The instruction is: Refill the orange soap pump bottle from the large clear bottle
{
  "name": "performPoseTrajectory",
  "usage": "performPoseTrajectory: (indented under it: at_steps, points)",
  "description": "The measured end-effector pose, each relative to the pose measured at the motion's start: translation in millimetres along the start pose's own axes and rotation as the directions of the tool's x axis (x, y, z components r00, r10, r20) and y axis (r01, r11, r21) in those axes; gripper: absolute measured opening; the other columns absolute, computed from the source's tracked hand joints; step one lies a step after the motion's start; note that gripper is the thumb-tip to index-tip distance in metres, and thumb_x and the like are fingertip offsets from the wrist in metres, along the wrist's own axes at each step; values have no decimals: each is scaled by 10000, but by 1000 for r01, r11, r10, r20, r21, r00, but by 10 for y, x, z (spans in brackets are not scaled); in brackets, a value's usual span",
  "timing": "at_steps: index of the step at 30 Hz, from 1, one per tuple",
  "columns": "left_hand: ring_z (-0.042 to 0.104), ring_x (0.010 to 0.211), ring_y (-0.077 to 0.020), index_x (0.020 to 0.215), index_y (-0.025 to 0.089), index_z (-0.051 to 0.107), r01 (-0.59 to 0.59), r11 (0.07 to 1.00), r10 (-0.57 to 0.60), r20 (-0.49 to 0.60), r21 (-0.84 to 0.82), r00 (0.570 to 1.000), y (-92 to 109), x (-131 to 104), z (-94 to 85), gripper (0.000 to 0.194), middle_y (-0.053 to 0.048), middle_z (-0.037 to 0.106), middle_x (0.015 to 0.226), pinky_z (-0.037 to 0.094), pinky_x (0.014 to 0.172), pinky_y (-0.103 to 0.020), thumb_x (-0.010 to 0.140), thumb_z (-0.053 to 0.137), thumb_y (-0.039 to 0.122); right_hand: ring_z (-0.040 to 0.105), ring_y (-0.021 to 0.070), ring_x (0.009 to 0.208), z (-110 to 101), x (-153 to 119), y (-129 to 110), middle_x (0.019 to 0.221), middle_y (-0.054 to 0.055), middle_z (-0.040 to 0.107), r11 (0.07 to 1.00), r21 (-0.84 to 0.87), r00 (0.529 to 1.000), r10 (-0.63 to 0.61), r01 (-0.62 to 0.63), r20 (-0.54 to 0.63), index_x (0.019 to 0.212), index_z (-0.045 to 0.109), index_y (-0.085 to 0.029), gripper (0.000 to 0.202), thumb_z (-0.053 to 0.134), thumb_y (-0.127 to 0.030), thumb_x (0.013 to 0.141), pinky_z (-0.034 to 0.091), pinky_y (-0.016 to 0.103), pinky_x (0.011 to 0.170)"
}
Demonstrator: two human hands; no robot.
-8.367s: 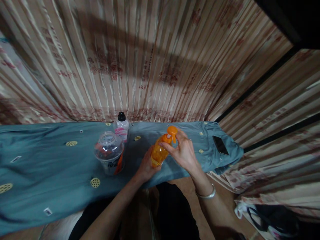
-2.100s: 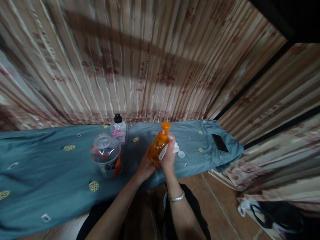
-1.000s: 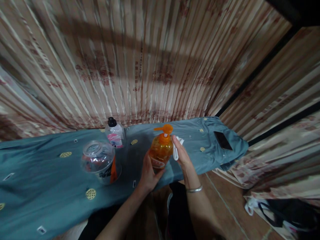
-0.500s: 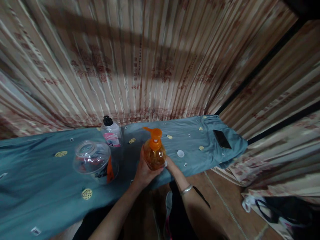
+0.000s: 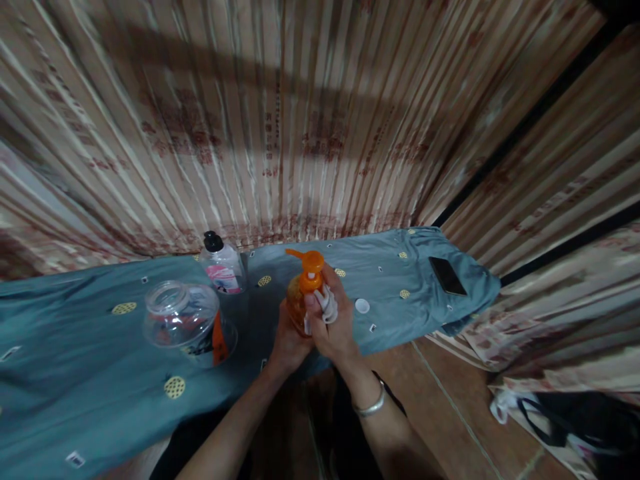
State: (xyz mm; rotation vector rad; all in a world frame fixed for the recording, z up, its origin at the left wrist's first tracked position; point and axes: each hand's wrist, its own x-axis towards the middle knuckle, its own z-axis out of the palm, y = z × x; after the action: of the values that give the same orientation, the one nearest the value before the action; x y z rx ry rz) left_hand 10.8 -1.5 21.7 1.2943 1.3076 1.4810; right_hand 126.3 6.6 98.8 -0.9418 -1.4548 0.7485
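Observation:
An orange pump bottle (image 5: 297,297) with amber contents stands upright in front of me, its spout pointing left. My left hand (image 5: 291,343) is wrapped round its lower left side. On the other side, my right hand (image 5: 337,327) is closed on a crumpled white cloth (image 5: 327,305), pressing it to the bottle just below the orange pump head (image 5: 313,263). The cloth could also be tissue; its lower part is hidden by my fingers. A silver bangle (image 5: 371,403) circles my right wrist.
Left of the bottle stand a clear bottle (image 5: 225,270) with a black cap and a clear plastic container (image 5: 167,327). A white disc (image 5: 362,306) and a dark phone (image 5: 447,276) lie to the right on the blue-green cloth cover (image 5: 90,373). Patterned curtains (image 5: 230,133) hang behind.
My right hand has come up from behind the bottle's lower right side to its near right side, bringing the white cloth into view near the neck. My left hand keeps its hold.

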Motion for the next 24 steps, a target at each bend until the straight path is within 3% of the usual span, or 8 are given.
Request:
performPoseTrajectory:
  at_steps: [2,4,6,8,11,16,20,24]
  points:
    - [770,1148,-373,1236,262,575,29,1000,-29,-12,-12,1000,11,1,-17,812,-121,756,1237,607,1036,-538,562,979,466,674,362,1449,72,-24,134,1477,146,753,993,101,998,66,-66,-1,1512,672,-254,688,609,-734,1023,493,556,1290]
    - [778,1146,-391,1236,263,554,64,998,-64,-22,-24,998,1,4,-47,881,-120,763,1224,607,1034,-558,501,1001,453,696,353,1432,116,-42,332,1385,130,804,933,253,966,237,-257,107,1423,726,-262,724,495,-826,1031,530,530,1263]
    - [786,1118,-408,1196,266,552,94,995,-95,-32,-35,995,-13,12,-82,879,-108,773,1165,603,1031,-583,460,1000,437,707,361,1424,131,-59,540,1250,128,850,825,321,884,409,-464,227,1338,766,-254,800,499,-912,969,555,529,1243]
    - [789,1098,-412,1142,273,560,115,992,-117,-36,-43,992,-17,26,-114,839,-91,779,1114,597,1031,-594,437,994,415,720,364,1412,123,-76,715,1185,106,866,740,330,809,518,-586,276,1221,799,-266,775,569,-934,902,551,528,1252]
    - [793,1089,-394,1134,280,578,139,988,-141,-36,-63,989,11,51,-147,819,-70,792,1101,599,1023,-580,436,993,382,721,350,1415,91,-85,872,1156,84,879,714,311,778,550,-627,303,1043,825,-313,621,671,-888,867,568,487,1241]
    - [793,1084,-374,1162,271,594,158,979,-167,-63,-129,984,77,49,-161,870,-71,809,1113,597,1034,-565,410,1020,372,758,357,1358,66,-22,929,1113,90,888,679,320,748,560,-661,357,972,831,-301,570,739,-851,853,619,480,1172]
    - [798,1071,-358,1108,277,588,155,967,-176,-88,-204,981,101,18,-183,829,-58,818,1103,616,1012,-545,421,1027,425,832,281,1185,113,51,948,955,43,881,599,291,662,616,-746,427,869,783,-258,433,699,-666,987,619,421,1126]
    - [805,1006,-343,1045,282,583,154,955,-191,-127,-252,973,135,21,-271,783,-48,813,1061,640,953,-531,431,1033,465,837,251,1142,242,32,954,916,45,866,574,279,625,587,-770,514,876,759,-212,485,489,-531,1122,626,408,1070]
